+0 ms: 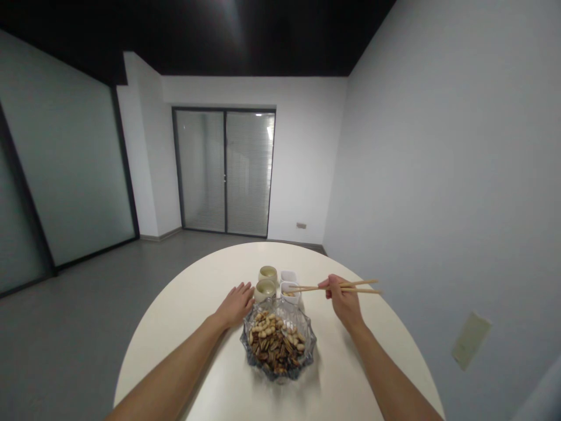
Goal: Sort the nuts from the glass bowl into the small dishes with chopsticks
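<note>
My right hand grips a pair of wooden chopsticks, whose tips reach left over a small white square dish. That dish has a few pale pieces in it, too small to name surely. My left hand lies flat on the table, fingers stretched out, close to a pale green cup. Between my forearms stands a scalloped glass bowl with peanuts and brown, pecan-like nuts. Whether the chopstick tips pinch anything is too small to tell.
A second pale green cup and a second white dish stand just behind the first ones. Everything rests on a round cream table. A white wall rises on the right, and glazed doors are across the room.
</note>
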A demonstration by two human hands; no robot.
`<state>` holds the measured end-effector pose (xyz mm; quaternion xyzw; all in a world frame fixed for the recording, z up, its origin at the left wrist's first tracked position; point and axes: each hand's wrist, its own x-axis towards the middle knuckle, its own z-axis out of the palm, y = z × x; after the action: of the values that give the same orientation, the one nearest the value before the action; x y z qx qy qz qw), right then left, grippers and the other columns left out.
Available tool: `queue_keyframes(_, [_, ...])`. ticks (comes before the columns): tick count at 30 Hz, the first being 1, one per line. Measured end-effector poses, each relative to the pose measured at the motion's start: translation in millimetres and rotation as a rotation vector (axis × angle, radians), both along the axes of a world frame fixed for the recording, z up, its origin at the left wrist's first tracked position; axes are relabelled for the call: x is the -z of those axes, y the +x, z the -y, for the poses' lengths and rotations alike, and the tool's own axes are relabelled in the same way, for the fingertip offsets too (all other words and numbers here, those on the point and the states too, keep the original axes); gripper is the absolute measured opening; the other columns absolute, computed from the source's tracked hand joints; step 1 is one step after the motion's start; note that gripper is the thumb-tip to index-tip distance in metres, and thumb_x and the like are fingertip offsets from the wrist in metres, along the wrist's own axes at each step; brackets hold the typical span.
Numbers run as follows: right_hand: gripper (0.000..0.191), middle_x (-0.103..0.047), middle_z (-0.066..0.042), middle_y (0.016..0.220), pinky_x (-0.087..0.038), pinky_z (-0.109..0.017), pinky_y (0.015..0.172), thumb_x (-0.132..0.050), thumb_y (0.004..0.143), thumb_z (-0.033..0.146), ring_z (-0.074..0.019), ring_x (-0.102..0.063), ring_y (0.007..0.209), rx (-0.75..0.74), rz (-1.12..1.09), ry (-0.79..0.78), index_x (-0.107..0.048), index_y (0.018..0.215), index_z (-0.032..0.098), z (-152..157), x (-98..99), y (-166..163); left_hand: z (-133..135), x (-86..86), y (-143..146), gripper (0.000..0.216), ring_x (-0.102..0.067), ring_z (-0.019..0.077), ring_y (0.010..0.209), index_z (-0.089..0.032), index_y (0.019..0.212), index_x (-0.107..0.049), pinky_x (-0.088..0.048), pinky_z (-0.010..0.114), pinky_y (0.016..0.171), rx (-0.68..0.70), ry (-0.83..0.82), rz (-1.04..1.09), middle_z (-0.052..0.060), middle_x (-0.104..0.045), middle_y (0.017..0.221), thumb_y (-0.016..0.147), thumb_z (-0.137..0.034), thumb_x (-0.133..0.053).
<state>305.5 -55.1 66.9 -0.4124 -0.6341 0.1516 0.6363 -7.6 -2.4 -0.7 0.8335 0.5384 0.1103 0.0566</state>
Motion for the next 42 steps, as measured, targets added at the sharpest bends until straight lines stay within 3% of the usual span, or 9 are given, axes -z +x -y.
queue_keyframes(8, [0.061, -0.048, 0.000, 0.039, -0.031, -0.021, 0.039, -0.048, 0.091, 0.061, -0.0105, -0.043, 0.038, -0.199, 0.184, -0.150, -0.073, 0.061, 0.014, 8.4, -2.0, -8.5, 0.0, -0.4, 1.7, 0.051, -0.023, 0.0320, 0.147, -0.016, 0.148, -0.040, -0.022, 0.049, 0.119, -0.001, -0.010, 0.002, 0.013, -0.029, 0.158, 0.101, -0.036, -0.034])
queue_keyframes(26, [0.053, -0.051, 0.000, 0.045, -0.033, -0.021, 0.040, -0.047, 0.096, 0.051, -0.0104, -0.045, 0.040, -0.271, 0.307, -0.184, -0.073, 0.066, 0.015, 9.4, 7.5, -15.0, -1.9, 2.6, 4.2, 0.050, -0.023, 0.0324, 0.146, -0.016, 0.146, -0.042, -0.023, 0.050, 0.119, 0.001, -0.002, 0.028, 0.014, -0.031, 0.157, 0.101, -0.035, -0.035])
queue_keyframes(32, [0.055, -0.048, 0.001, 0.041, -0.035, -0.022, 0.040, -0.048, 0.095, 0.054, -0.0109, -0.044, 0.039, -0.171, 0.179, -0.107, -0.073, 0.064, 0.015, 7.8, 3.5, -10.0, -1.2, 2.3, 5.3, 0.050, -0.024, 0.0319, 0.146, -0.017, 0.147, -0.042, -0.023, 0.049, 0.119, -0.008, -0.006, 0.014, 0.013, -0.031, 0.157, 0.101, -0.035, -0.035])
queue_keyframes(42, [0.054, -0.054, -0.001, 0.048, -0.041, -0.026, 0.044, -0.048, 0.094, 0.058, -0.0139, -0.050, 0.045, 0.171, -0.046, 0.069, -0.074, 0.071, 0.016, -11.5, 10.9, -4.2, -1.4, 2.0, 4.0, 0.051, -0.024, 0.0319, 0.146, -0.017, 0.147, -0.041, -0.023, 0.049, 0.119, 0.002, 0.007, 0.020, 0.013, -0.031, 0.157, 0.101, -0.036, -0.033])
